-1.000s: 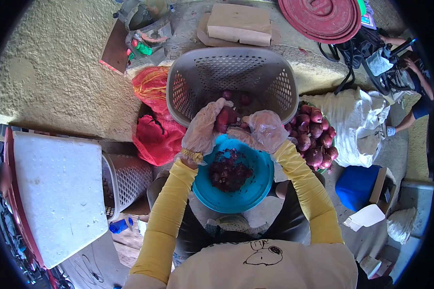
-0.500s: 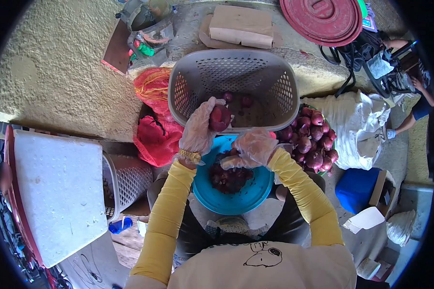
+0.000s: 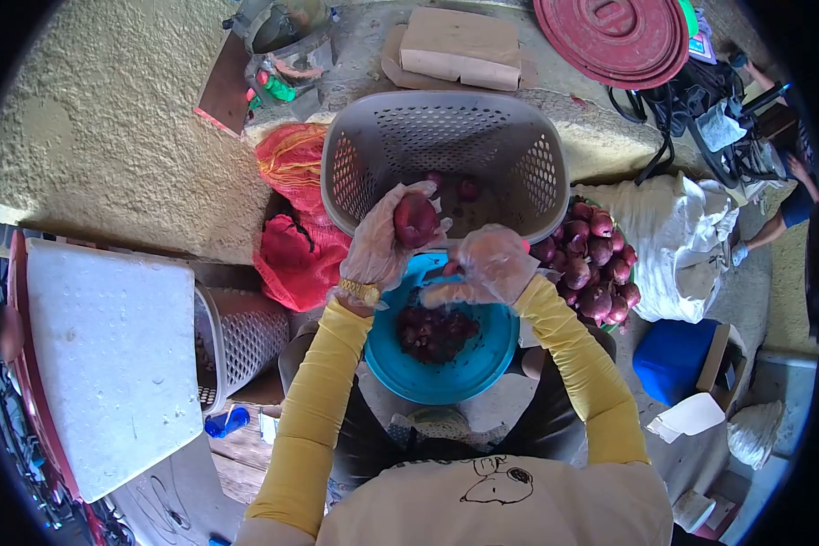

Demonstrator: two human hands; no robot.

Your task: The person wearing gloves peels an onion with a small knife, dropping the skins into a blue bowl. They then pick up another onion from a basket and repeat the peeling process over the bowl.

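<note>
I note the left hand's (image 3: 378,241) fingers curled round an onion (image 3: 416,221), the right hand's (image 3: 494,264) grip unclear, and the basin (image 3: 490,353) at their six o'clock, apparently catching scraps.

A rough, yellowish wall (image 3: 146,118) fills ten o'clock in soft light; a concrete ledge (image 3: 364,59) runs at twelve, and grey floor (image 3: 196,478) shows towards seven.

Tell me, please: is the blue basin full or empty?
Partly filled: the basin holds dark red scraps in its middle, bare blue around.
</note>
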